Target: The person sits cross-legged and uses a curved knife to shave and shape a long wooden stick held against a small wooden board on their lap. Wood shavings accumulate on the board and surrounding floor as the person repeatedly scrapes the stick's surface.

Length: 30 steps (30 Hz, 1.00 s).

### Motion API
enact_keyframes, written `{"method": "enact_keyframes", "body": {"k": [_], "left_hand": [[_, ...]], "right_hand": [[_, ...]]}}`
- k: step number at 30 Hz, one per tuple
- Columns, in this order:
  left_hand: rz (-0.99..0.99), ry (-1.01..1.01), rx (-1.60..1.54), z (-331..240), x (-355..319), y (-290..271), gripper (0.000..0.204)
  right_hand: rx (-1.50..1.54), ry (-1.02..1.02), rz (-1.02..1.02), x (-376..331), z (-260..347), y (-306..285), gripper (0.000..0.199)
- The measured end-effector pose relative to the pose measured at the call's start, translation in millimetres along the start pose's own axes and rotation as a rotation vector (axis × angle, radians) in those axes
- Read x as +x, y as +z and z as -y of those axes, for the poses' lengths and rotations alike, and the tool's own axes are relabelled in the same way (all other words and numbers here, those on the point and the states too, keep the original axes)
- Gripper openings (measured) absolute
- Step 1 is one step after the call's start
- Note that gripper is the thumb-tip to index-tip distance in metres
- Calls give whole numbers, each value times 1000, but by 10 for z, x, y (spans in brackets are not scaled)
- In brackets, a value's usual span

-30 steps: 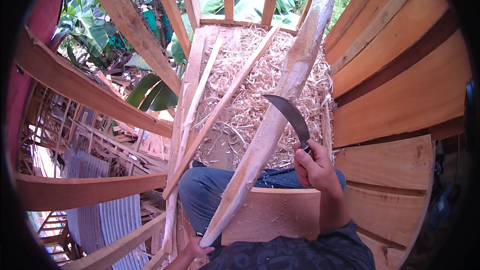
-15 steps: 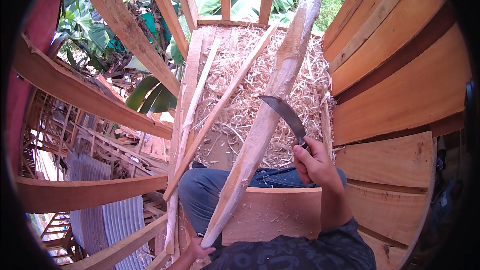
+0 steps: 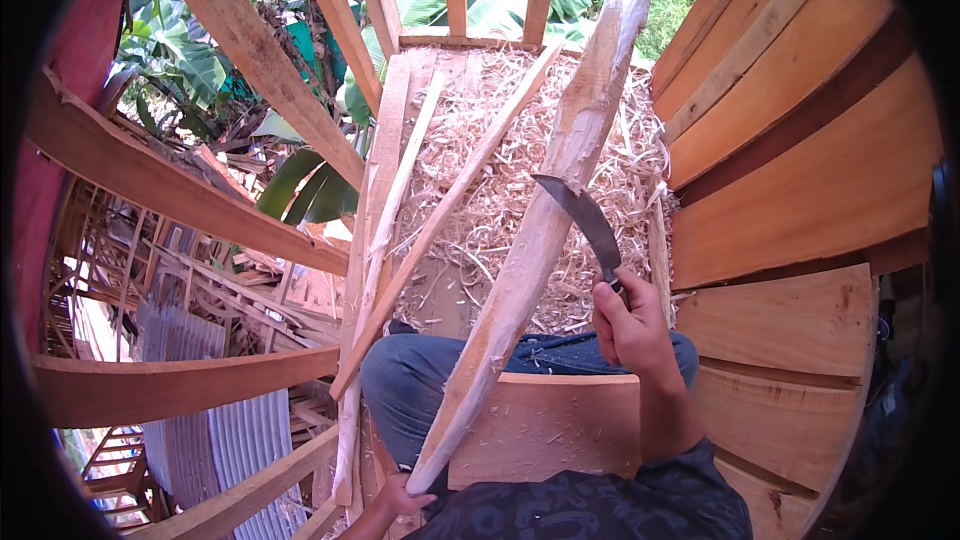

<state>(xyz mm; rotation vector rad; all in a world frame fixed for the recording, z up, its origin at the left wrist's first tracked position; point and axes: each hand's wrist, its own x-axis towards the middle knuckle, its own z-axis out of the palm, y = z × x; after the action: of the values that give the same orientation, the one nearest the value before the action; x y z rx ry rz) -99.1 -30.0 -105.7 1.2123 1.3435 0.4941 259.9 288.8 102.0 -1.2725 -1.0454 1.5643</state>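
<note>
Right hand (image 3: 637, 325) grips a curved knife (image 3: 588, 222) over the pole (image 3: 522, 270) slanting across the person's legs (image 3: 404, 375), left hand (image 3: 402, 496) clutching its near end. If that hold slips, the blade could skid legward imo.

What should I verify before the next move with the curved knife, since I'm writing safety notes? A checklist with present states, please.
1. Curved knife held firmly: ok, right hand closed around its handle.
2. Pole held: ok, left hand grips its near end.
3. Left hand away from the blade: ok, well apart.
4. Blade touching the pole: cannot tell; it overlaps the pole in view.
5. Pole's far end supported: cannot tell, it runs past the picture's top.
6. Floor clear of wood shavings: not ok, heaped ahead.
</note>
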Motion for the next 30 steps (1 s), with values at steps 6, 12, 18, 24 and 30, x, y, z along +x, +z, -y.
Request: {"method": "enact_keyframes", "body": {"k": [6,12,18,24,30], "left_hand": [[-14,42,19,76,5,34,34],[-53,36,-47,-113,17,55,33],[-50,43,39,3,3,54,32],[-76,3,-16,-165,16,59,32],[-49,-4,34,-120,3,48,33]], "right_hand": [[-451,-255,-209,96,-120,53,19],[25,49,-8,82,8,66,16],[39,-133,-87,79,-71,219,14],[-490,-370,-322,199,-207,238,20],[193,66,-19,119,12,194,16]]}}
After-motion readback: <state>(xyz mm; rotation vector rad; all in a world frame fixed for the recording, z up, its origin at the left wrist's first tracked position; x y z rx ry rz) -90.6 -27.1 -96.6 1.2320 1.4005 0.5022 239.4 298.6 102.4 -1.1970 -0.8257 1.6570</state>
